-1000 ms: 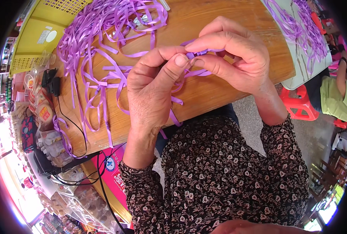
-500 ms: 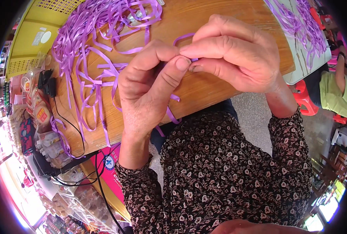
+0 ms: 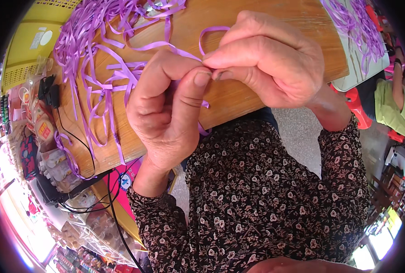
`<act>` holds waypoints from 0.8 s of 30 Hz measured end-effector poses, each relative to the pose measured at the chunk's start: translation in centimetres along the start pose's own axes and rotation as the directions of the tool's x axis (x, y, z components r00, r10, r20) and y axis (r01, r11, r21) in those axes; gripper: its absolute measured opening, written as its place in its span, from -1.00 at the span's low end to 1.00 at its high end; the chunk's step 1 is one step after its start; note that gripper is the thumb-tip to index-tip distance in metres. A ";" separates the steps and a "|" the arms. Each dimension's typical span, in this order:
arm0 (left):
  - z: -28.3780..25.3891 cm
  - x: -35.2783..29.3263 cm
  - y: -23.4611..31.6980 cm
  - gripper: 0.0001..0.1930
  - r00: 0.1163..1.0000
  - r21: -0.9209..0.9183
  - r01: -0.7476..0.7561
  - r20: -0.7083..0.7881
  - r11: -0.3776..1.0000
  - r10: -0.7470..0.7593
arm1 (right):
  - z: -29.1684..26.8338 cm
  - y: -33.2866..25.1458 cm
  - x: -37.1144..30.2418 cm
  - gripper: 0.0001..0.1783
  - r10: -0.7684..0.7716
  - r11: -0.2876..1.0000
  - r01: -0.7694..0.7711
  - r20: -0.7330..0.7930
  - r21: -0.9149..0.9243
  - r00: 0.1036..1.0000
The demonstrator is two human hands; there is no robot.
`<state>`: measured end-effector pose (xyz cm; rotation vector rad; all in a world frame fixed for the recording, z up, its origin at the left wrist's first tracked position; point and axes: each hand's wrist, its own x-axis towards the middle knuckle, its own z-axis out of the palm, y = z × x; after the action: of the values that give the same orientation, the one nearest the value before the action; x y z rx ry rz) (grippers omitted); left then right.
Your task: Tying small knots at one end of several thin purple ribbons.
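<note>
Over the wooden table [image 3: 198, 16], my two hands meet fingertip to fingertip. My left hand [image 3: 166, 102] pinches a thin purple ribbon [image 3: 202, 38] between thumb and bent forefinger. Right beside it, my right hand [image 3: 275, 63] closes thumb and forefinger on the same ribbon. A loop of it rises behind the right fingertips, and short ends show below the left hand. What lies exactly between the fingertips is hidden. To the left spreads a tangled heap of purple ribbons [image 3: 82, 41], several with small knots, trailing toward the table's near edge.
A yellow plastic basket [image 3: 22, 57] stands at the far left, with black plugs [image 3: 51, 94] and cables near the table's left edge. At right, a white table [image 3: 365, 75] bears more purple ribbons [image 3: 361, 38]. Beyond it are a red stool [image 3: 358, 109] and a person in light green [image 3: 391, 104].
Both hands have shifted slightly left, still pinching together. The left thumb and forefinger have drawn closer to the right fingertips, and the ribbon loop stands out more. The view has shifted a little.
</note>
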<state>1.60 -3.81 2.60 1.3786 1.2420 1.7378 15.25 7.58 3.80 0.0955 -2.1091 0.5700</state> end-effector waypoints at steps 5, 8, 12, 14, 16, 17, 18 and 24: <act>-0.1 -0.4 -0.2 -0.95 0.973 -0.135 0.204 -0.079 0.970 -0.216 | 1.4 1.4 -0.6 -0.69 0.114 0.991 -0.116 0.039 0.060 0.993; -0.4 -1.0 -1.3 -0.93 0.962 -0.219 0.214 -0.120 0.952 -0.244 | 1.2 0.8 -0.6 -0.57 0.274 0.938 -0.292 0.115 0.189 0.955; -0.4 -0.4 -1.5 -0.90 0.930 -0.259 0.246 -0.208 0.934 -0.303 | 0.2 1.0 -1.8 -0.43 0.480 0.832 -0.506 0.163 0.227 0.862; -0.9 -0.7 -1.9 -0.88 0.928 -0.261 0.248 -0.214 0.933 -0.306 | -0.5 1.6 -2.8 -0.50 0.567 0.755 -0.579 0.138 0.308 0.812; -1.4 -0.7 -2.4 -0.89 0.926 -0.301 0.247 -0.207 0.921 -0.316 | -1.7 2.2 -3.2 -0.57 0.568 0.788 -0.589 0.154 0.181 0.808; -1.4 -0.6 -2.6 -0.89 0.924 -0.341 0.243 -0.202 0.908 -0.324 | -1.9 2.2 -3.2 -0.63 0.574 0.780 -0.596 0.163 0.190 0.803; -1.3 -0.6 -2.5 -0.89 0.924 -0.343 0.248 -0.198 0.906 -0.328 | -2.0 2.3 -3.3 -0.63 0.578 0.777 -0.600 0.162 0.188 0.800; -0.3 -0.3 -2.2 -0.89 0.922 -0.366 0.292 -0.137 0.884 -0.362 | -1.3 7.6 -1.4 -0.63 -0.451 0.846 0.418 0.024 0.331 0.892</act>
<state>1.17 -3.24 0.43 0.7561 1.1338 1.7733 14.91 14.72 0.54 0.7853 -1.9814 0.6290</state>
